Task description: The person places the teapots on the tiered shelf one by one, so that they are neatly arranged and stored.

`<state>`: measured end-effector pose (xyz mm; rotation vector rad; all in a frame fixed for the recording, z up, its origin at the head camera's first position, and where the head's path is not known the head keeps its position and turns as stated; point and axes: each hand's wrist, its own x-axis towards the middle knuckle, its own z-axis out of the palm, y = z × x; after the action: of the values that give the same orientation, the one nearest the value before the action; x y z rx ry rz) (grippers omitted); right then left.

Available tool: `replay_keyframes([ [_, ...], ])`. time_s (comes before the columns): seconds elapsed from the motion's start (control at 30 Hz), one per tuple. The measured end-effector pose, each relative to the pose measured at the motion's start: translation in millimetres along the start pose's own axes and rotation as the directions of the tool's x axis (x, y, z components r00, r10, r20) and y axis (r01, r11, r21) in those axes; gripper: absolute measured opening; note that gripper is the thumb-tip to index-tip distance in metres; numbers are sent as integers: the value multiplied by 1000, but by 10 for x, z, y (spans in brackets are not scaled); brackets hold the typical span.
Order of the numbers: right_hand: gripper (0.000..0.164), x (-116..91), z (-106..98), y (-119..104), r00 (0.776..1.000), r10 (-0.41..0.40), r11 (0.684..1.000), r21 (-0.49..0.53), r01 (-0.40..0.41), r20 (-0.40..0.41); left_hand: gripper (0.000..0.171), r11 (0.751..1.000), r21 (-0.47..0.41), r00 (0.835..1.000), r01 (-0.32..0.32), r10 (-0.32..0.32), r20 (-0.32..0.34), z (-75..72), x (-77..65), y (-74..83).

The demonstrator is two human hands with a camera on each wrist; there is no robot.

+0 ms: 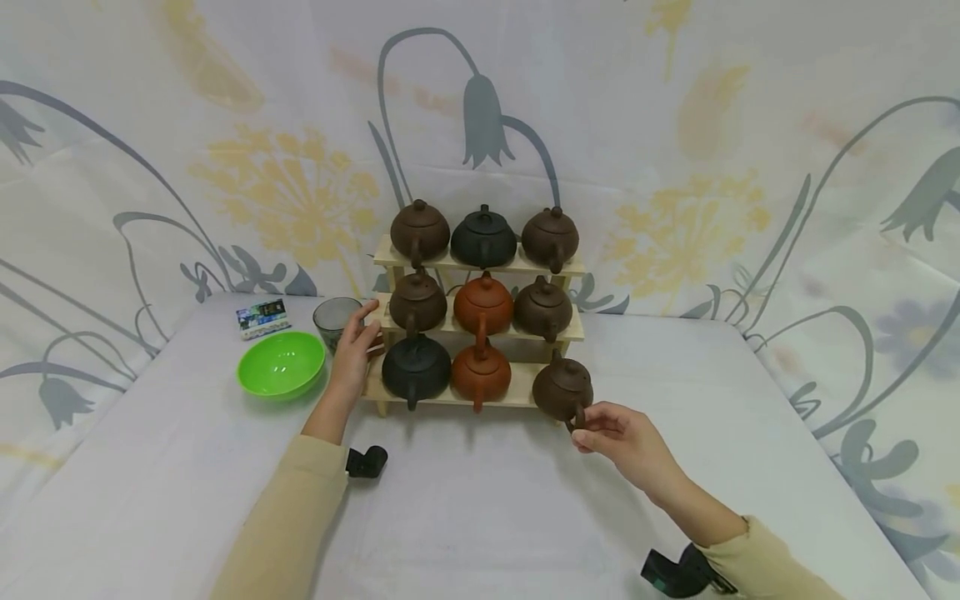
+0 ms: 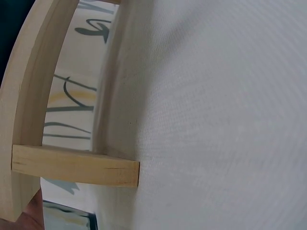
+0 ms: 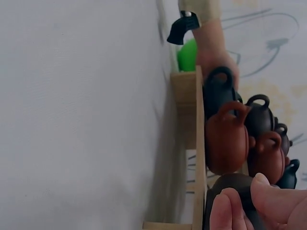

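My right hand [image 1: 626, 437] pinches the handle of a dark brown teapot [image 1: 562, 387] at the right end of the lowest shelf of a three-tier wooden rack [image 1: 525, 336]. In the right wrist view, thumb and fingers [image 3: 273, 196] close on that teapot's handle. My left hand [image 1: 352, 358] rests against the rack's left end, beside a black teapot [image 1: 416, 368]; only a bit of it shows at the corner of the left wrist view. An orange-red teapot [image 1: 481, 375] sits between the black one and the brown one.
Above, the middle shelf holds an orange-red teapot [image 1: 483, 302] between two brown ones, and the top shelf a black teapot [image 1: 483, 237] between two brown ones. Left of the rack are a grey glass cup [image 1: 333, 317], a green bowl [image 1: 281, 367] and a small patterned packet [image 1: 262, 318].
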<state>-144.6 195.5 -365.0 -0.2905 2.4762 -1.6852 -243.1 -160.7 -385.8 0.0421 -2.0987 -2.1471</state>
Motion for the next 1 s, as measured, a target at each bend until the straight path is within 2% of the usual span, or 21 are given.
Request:
replay_keyframes([
  [0.37, 18, 151, 156, -60, 998, -57, 998, -5, 57, 9, 43, 1000, -20, 1000, -6, 6, 0, 13, -15, -20],
  [0.77, 19, 193, 210, -38, 998, -51, 998, -45, 53, 49, 44, 999, -47, 1000, 6, -6, -7, 0, -23, 12],
  [0.9, 27, 176, 132, -50, 994, -70, 993, -87, 77, 84, 46, 1000, 8, 1000, 8, -8, -4, -74, -74, 79],
  [1.0, 31, 145, 13, -59, 993, -89, 988, -120, 98, 79, 46, 993, 116, 1000, -27, 26, 11, -184, -144, 191],
])
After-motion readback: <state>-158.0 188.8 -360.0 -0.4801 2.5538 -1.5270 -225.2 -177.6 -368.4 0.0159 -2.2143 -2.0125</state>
